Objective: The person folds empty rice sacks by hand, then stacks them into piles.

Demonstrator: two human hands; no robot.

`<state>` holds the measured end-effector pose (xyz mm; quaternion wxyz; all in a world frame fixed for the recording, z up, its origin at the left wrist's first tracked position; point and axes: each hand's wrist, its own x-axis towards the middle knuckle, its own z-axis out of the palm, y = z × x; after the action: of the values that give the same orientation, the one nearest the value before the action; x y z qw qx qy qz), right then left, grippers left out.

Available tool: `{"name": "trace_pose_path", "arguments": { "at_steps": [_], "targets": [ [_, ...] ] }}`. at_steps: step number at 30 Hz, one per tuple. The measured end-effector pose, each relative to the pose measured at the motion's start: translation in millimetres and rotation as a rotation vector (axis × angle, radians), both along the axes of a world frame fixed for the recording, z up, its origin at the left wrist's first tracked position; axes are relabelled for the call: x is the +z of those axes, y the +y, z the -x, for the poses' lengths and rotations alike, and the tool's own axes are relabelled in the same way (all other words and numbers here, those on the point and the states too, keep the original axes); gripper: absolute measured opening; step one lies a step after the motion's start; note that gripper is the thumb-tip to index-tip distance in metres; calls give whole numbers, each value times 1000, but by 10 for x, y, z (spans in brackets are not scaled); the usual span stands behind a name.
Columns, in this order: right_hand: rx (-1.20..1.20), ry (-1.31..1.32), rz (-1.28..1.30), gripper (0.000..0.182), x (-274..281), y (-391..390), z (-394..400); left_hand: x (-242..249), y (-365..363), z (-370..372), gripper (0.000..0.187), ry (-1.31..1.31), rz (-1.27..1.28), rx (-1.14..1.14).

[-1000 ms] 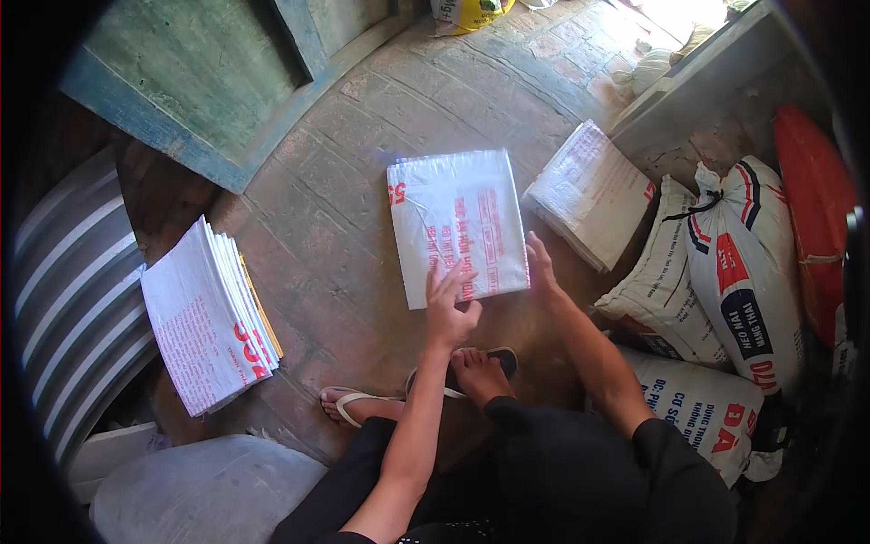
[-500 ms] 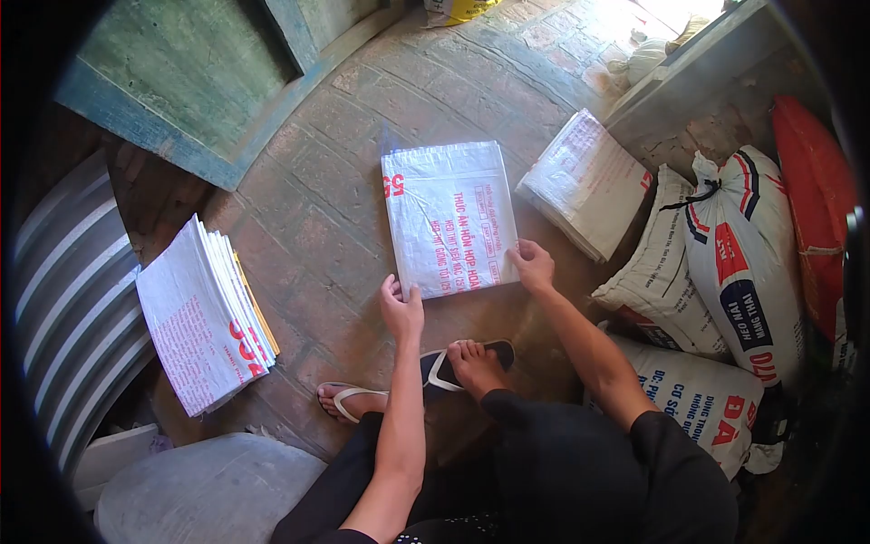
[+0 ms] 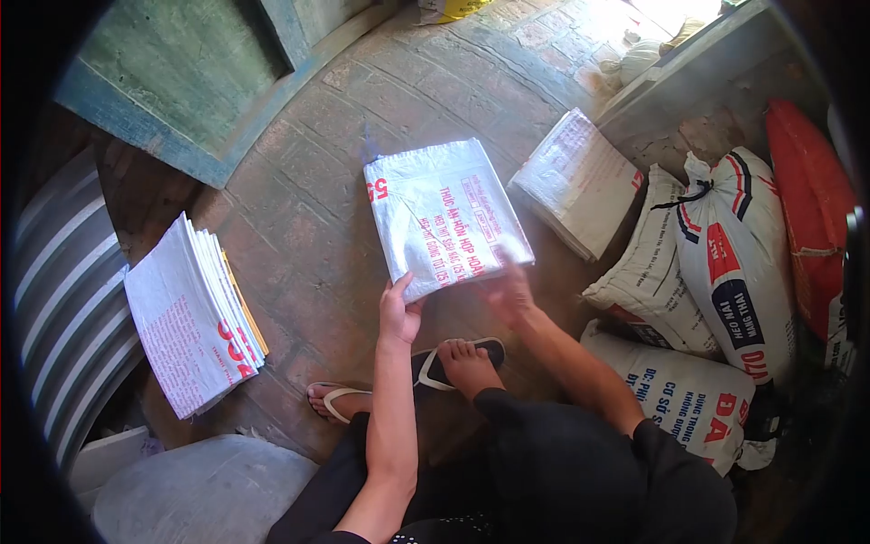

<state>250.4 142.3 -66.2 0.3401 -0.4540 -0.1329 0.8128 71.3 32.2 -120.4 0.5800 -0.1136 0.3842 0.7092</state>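
Observation:
A folded white woven feed sack [image 3: 444, 213] with red print is in the middle of the view, tilted a little over the brick floor. My left hand [image 3: 399, 308] grips its near-left corner, thumb on top and fingers beneath. Close under the near-right edge of the sack is my right hand [image 3: 510, 295], smeared by motion, its fingers partly hidden by the sack. A stack of folded white sacks [image 3: 580, 177] lies on the floor to the right of it. Another stack of folded sacks [image 3: 186, 317], with a yellow one at its edge, is to the left.
Full sacks [image 3: 739, 263] stand and lie along the right wall, a red sack [image 3: 807, 208] among them. Corrugated metal sheeting [image 3: 77, 308] curves along the left. A blue-green wooden door [image 3: 181, 82] is at the back left. My sandalled feet [image 3: 467, 363] are below the sack.
The folded sack has shifted slightly left and turned, its near edge raised. My left hand has closed further round its corner. My right hand has moved left along the near edge.

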Motion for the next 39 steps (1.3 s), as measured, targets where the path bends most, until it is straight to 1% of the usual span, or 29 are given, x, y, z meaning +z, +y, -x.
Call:
{"name": "trace_pose_path", "arguments": {
  "at_steps": [2, 3, 6, 7, 10, 11, 12, 13, 14, 15, 16, 19, 22, 25, 28, 29, 32, 36, 37, 38, 39],
  "targets": [
    [140, -364, -188, 44, 15, -50, 157, 55, 43, -88, 35, -8, -17, -5],
    [82, -327, -200, 38, 34, 17, 207, 104, 47, -136, 35, 0, -29, -13],
    [101, -325, -399, 36, 263, 319, 276, 290, 26, -223, 39, -1, -35, -80],
    [55, -370, -398, 30, 422, 407, 295, 358, 94, -199, 41, 4, -46, -100],
    [-16, -267, -478, 29, 555, 757, 187, 466, 202, -212, 40, 84, -67, -114],
    [-50, -294, -434, 39, 710, 846, 132, 508, 220, -201, 39, 106, -71, -112],
    [-199, -169, -436, 39, 786, 927, 133, 593, 239, -167, 39, 116, -93, -107],
    [-249, -87, -549, 39, 848, 1032, 81, 671, 232, -132, 39, 125, -110, -104],
    [-259, -116, -515, 37, 957, 1102, -2, 723, 228, -89, 38, 133, -125, -103],
    [-299, -31, -495, 35, 881, 1263, -169, 735, 233, -35, 38, 142, -130, -80],
    [-346, 46, -469, 33, 703, 1401, -302, 729, 227, 4, 38, 143, -131, -66],
    [-599, 9, -418, 30, 330, 1525, -566, 560, 177, 28, 37, 129, -132, -44],
    [-898, -320, -149, 30, -6, 1447, -563, 454, 141, 51, 37, 115, -74, -25],
    [-720, -239, 128, 31, -442, 1344, -832, 406, 106, 14, 37, 93, -14, -10],
    [-686, -119, 149, 34, -854, 1361, -1083, 397, 90, 36, 36, 95, 34, -7],
    [-702, -94, 140, 34, -828, 1370, -1100, 403, 93, 34, 36, 98, 49, -4],
    [-773, -189, 153, 27, -748, 1485, -1078, 415, 104, 50, 36, 114, 59, -2],
    [-730, -288, 91, 25, -600, 1579, -1052, 400, 114, 47, 30, 136, 30, -4],
    [-617, -66, 33, 22, -886, 1605, -1278, 401, 133, 48, 27, 157, 21, 9],
    [-700, 52, 83, 22, -1067, 1636, -1350, 365, 131, 62, 22, 158, -39, 23],
    [-440, 140, -231, 26, -1456, 1685, -1549, 418, 136, 39, 20, 166, -41, 73]
  ]
}}
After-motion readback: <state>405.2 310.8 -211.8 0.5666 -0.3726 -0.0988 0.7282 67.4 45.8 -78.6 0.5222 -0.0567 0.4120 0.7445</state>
